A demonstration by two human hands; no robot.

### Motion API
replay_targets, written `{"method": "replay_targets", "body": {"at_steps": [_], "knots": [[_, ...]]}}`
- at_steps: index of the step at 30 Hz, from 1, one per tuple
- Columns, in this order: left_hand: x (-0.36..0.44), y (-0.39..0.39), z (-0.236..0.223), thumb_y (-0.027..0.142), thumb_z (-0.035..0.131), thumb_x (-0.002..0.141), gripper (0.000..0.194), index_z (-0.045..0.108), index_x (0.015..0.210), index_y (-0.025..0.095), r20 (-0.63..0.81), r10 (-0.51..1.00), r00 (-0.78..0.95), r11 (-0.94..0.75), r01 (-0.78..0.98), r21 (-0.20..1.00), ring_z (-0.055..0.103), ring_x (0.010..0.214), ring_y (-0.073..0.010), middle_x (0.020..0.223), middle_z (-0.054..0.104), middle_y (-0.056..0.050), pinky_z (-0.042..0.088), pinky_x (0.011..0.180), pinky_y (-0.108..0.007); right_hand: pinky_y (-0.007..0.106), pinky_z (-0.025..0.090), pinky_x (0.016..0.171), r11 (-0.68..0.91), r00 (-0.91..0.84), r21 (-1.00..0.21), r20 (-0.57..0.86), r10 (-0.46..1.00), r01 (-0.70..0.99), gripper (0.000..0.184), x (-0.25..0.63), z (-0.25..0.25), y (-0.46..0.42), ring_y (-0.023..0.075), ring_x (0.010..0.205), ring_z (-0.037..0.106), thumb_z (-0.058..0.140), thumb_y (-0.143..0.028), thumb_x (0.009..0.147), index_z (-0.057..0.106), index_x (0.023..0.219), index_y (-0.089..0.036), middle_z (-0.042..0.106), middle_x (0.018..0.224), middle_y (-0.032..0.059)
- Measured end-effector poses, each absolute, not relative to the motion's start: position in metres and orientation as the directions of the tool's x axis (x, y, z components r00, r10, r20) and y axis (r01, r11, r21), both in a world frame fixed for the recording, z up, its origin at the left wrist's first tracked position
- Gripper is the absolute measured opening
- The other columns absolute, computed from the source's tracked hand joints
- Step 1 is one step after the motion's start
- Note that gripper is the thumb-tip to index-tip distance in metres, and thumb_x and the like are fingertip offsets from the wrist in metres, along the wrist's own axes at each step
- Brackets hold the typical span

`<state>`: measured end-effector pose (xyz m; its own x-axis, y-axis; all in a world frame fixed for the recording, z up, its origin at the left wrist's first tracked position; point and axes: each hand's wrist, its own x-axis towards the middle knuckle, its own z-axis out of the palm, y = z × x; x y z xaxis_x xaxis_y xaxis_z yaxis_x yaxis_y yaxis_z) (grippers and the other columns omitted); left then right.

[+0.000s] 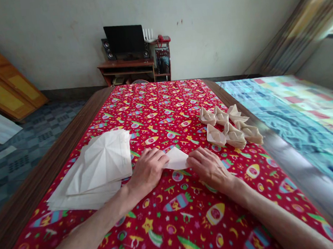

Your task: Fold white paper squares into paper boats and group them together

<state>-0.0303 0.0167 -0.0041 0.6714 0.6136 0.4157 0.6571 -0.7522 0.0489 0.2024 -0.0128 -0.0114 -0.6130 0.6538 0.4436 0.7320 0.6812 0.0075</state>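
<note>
Between my two hands lies a small folded piece of white paper [175, 158], its peak pointing away from me. My left hand [149, 165] pinches its left corner, fingers curled together. At the right corner, my right hand [208, 165] grips the paper with closed fingers. To the left of my left hand is a stack of creased white paper sheets [103, 162], the top ones marked with radiating fold lines. Several stacks of folded paper boats [234, 135] stand beyond my right hand, in two rough rows.
A red patterned cloth [165, 109] covers the table, with dark wooden edges [77, 128] showing. On the right is a bed with a blue checked cover [273, 121]. A desk with a monitor [125, 41] stands by the wall; a wooden cabinet [4, 82] is far left.
</note>
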Motion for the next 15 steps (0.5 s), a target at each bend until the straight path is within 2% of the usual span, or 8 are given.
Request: {"method": "replay_targets", "body": {"at_steps": [3,6,8,12,15], "knots": [[-0.034,0.008,-0.011,0.01,0.052,0.087,0.012,0.06,0.089,0.018,0.351,0.638,0.686,-0.748,0.66,0.069,0.056,0.087,-0.0208,0.089,0.064,-0.004,0.042,0.079,-0.035,0.031,0.042,0.072,0.695,-0.629,-0.088,0.358,0.69,0.713,0.02,0.203,-0.018,-0.016,0.0179,0.082,0.049,0.04,-0.016,0.095,0.058,0.086,-0.016,0.06,0.087,0.0078],[-0.039,0.005,-0.016,0.014,0.054,0.088,0.009,0.061,0.089,0.018,0.383,0.646,0.661,-0.744,0.656,0.123,0.057,0.088,-0.0204,0.092,0.065,-0.003,0.043,0.079,-0.035,0.031,0.045,0.076,0.694,-0.616,-0.167,0.35,0.706,0.7,0.021,0.207,-0.02,-0.016,0.0185,0.089,0.052,0.039,-0.014,0.095,0.06,0.089,-0.017,0.061,0.09,0.0082],[-0.042,0.007,-0.02,0.016,0.055,0.089,0.009,0.062,0.085,0.018,0.415,0.663,0.623,-0.737,0.64,0.216,0.058,0.088,-0.019,0.091,0.065,-0.003,0.044,0.079,-0.033,0.031,0.047,0.077,0.687,-0.591,-0.236,0.367,0.718,0.687,0.022,0.211,-0.022,-0.015,0.0187,0.092,0.054,0.041,-0.015,0.094,0.062,0.092,-0.018,0.062,0.094,0.0082],[-0.048,0.017,-0.028,0.022,0.058,0.088,0.014,0.064,0.077,0.018,0.414,0.735,0.538,-0.678,0.591,0.436,0.06,0.083,-0.0162,0.085,0.065,-0.003,0.047,0.078,-0.029,0.029,0.05,0.073,0.608,-0.468,-0.461,0.39,0.793,0.646,0.02,0.216,-0.027,-0.013,0.0166,0.087,0.059,0.046,-0.023,0.093,0.067,0.092,-0.022,0.064,0.096,0.0062],[-0.05,0.022,-0.032,0.027,0.056,0.089,0.022,0.064,0.07,0.018,0.382,0.796,0.469,-0.604,0.582,0.545,0.06,0.077,-0.0146,0.081,0.063,-0.002,0.047,0.074,-0.027,0.027,0.051,0.071,0.518,-0.393,-0.586,0.338,0.855,0.624,0.019,0.217,-0.027,-0.012,0.0151,0.082,0.061,0.051,-0.029,0.091,0.068,0.086,-0.022,0.065,0.092,0.0044]]}}
